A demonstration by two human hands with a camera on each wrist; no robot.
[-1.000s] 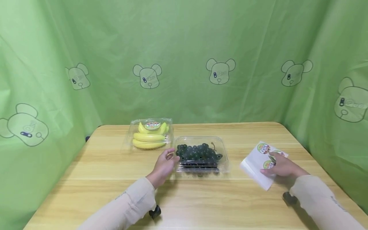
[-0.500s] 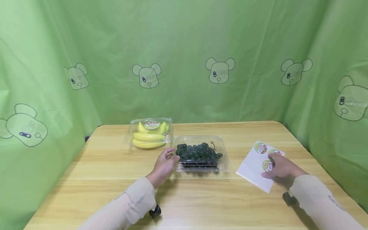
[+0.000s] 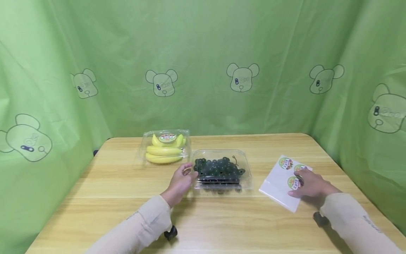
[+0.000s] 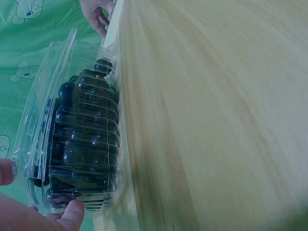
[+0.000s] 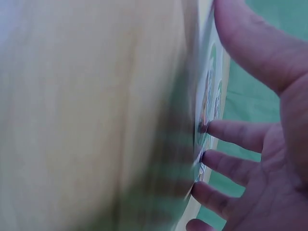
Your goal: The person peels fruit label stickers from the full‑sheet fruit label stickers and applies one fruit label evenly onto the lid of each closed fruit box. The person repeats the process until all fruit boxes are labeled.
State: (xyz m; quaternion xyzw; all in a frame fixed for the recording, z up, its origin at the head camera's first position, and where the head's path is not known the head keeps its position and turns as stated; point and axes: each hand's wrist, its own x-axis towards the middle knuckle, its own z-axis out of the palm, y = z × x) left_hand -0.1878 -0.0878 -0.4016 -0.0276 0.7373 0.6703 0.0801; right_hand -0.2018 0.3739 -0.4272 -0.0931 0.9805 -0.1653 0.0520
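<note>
Dark grapes (image 3: 219,166) in clear box (image 3: 245,184), sticker sheet (image 3: 276,186)

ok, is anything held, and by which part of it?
No sure hold. Left hand touches the left end of the grape box; whether it grips can't be told. Right hand touches the sticker sheet, no pinch visible.

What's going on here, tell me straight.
A person's left hand touches the left end of a clear grape box. The right hand touches a white sheet of round stickers. Farther back on the left, a clear banana box bears a similar sticker; none shows on the grape box.
</note>
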